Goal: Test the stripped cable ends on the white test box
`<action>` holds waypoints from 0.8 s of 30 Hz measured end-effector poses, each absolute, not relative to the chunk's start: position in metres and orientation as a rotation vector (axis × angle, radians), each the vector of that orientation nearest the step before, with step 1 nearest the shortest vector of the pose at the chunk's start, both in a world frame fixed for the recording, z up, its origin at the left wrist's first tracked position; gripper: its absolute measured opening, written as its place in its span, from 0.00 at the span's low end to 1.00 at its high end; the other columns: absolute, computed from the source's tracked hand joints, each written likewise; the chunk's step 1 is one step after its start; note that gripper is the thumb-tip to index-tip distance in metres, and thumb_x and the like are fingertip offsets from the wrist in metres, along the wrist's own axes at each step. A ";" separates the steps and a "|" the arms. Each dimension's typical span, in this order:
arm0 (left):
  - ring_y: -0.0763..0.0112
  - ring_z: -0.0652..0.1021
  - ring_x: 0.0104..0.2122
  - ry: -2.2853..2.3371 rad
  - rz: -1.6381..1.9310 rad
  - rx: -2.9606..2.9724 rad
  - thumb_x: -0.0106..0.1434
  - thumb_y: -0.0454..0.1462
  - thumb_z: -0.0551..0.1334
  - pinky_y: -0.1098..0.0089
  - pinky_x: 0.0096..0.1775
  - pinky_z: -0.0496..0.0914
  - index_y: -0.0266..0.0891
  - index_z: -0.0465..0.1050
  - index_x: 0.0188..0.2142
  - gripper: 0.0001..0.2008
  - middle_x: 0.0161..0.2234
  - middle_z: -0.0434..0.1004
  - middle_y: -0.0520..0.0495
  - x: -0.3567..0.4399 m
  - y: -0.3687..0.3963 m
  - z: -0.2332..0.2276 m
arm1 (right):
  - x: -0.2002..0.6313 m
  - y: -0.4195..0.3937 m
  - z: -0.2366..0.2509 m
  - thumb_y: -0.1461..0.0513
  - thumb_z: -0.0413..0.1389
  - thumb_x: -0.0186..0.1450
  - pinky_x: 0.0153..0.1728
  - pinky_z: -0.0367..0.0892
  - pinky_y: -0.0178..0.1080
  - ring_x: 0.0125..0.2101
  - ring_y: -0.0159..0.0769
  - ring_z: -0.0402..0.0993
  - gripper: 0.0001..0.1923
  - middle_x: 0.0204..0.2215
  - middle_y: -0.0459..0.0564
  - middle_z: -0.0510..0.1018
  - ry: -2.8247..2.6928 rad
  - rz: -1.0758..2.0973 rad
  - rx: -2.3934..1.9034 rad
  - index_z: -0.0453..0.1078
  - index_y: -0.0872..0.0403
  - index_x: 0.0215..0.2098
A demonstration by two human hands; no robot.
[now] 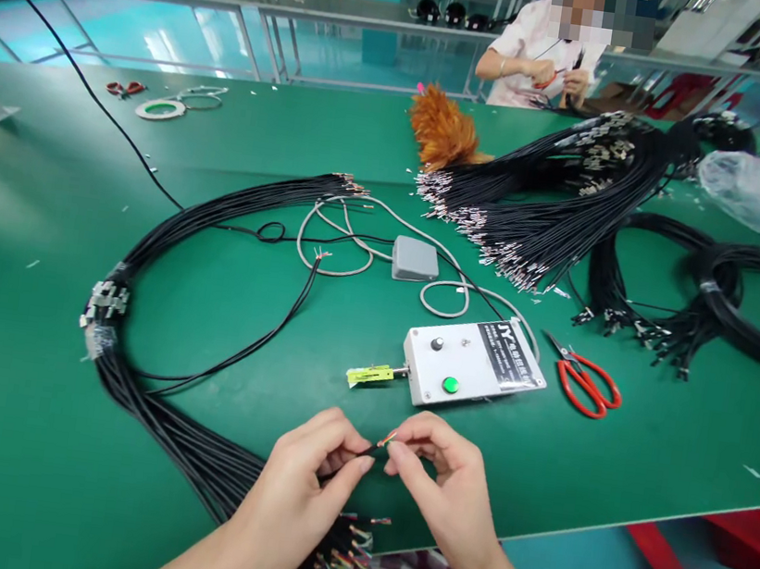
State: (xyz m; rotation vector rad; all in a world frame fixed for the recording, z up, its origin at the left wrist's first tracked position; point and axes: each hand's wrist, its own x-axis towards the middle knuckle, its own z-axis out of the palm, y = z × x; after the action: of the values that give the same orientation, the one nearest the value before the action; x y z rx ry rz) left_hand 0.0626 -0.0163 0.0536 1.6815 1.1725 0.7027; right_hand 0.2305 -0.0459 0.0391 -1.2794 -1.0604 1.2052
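Grip: the left hand pinches a thin black sheathed cable near its stripped end between thumb and forefinger, closed on the sheath; the right hand closes its thumb and forefinger tips on the short coloured inner wires that fan out of that end. The cable end sits between the two hands, just above the near edge of the green matted worktop. Handling, judged: the cable looks light and limp, it would sag if held far from the tip, so the hold belongs on the sheath just behind the strip; the bared conductors look fine and easily bent or frayed, so only fingertip pressure there. The sheath looks smooth, possibly a little slippery. Pose: both forearms come in from the bottom edge of the view, wrists angled inward, knuckles up, remaining fingers curled loosely under. Below the left hand, a bunch of like cable ends with coloured tips hangs over the worktop edge; it belongs to a large looped bundle of black cables running off to the left. Just beyond the hands stands a white rectangular control box with a green button, a yellow-green clip at its left end. Red-handled scissors lie right of the box, a grey foot pedal behind it. Further cable bundles lie at the far right. Across the worktop, another person is at work, hands on their own things.
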 end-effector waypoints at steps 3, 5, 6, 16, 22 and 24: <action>0.74 0.69 0.18 1.094 0.606 1.349 0.63 0.42 0.60 0.73 0.22 0.65 0.40 0.70 0.29 0.09 0.21 0.68 0.53 0.062 -0.016 0.052 | 0.226 -0.042 0.038 0.56 0.63 0.59 0.26 0.67 0.32 0.21 0.28 0.70 0.10 0.23 0.44 0.75 -0.857 1.440 -1.228 0.72 0.55 0.28; 0.76 0.66 0.16 1.039 0.555 1.151 0.62 0.44 0.61 0.74 0.20 0.62 0.40 0.68 0.32 0.10 0.18 0.66 0.55 0.062 -0.015 0.053 | 0.222 -0.040 0.036 0.53 0.65 0.57 0.24 0.63 0.31 0.19 0.26 0.66 0.14 0.22 0.43 0.74 -0.706 1.595 -1.173 0.71 0.55 0.27; 0.77 0.65 0.16 1.023 0.560 1.101 0.61 0.45 0.62 0.75 0.20 0.61 0.39 0.68 0.34 0.11 0.18 0.65 0.56 0.062 -0.014 0.055 | 0.220 -0.040 0.036 0.52 0.65 0.56 0.23 0.61 0.31 0.18 0.25 0.65 0.15 0.23 0.43 0.74 -0.659 1.634 -1.155 0.71 0.55 0.26; 0.82 0.61 0.13 1.062 0.704 0.981 0.59 0.45 0.65 0.78 0.15 0.49 0.39 0.71 0.32 0.12 0.20 0.65 0.56 0.075 -0.009 0.056 | 0.220 -0.043 0.038 0.53 0.61 0.61 0.25 0.63 0.32 0.20 0.28 0.66 0.14 0.19 0.41 0.69 -0.917 1.475 -1.299 0.68 0.54 0.27; 0.73 0.71 0.19 1.161 0.689 1.506 0.66 0.39 0.58 0.73 0.22 0.65 0.41 0.70 0.31 0.08 0.22 0.71 0.53 0.066 -0.015 0.053 | 0.226 -0.044 0.043 0.63 0.54 0.67 0.31 0.67 0.34 0.27 0.30 0.70 0.08 0.27 0.45 0.74 -1.401 1.074 -1.341 0.70 0.53 0.29; 0.70 0.75 0.26 1.160 0.722 1.794 0.67 0.35 0.56 0.72 0.30 0.68 0.42 0.71 0.31 0.09 0.26 0.74 0.51 0.063 -0.017 0.053 | 0.228 -0.043 0.041 0.64 0.53 0.68 0.32 0.67 0.34 0.29 0.32 0.71 0.07 0.28 0.46 0.74 -1.499 0.983 -1.321 0.70 0.53 0.32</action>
State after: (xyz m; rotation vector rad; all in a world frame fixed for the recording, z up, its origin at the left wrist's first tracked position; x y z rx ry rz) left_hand 0.0635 -0.0170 0.0533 1.7939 1.1601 0.7218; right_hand 0.2285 -0.0433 0.0414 -1.3207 -1.4993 0.9829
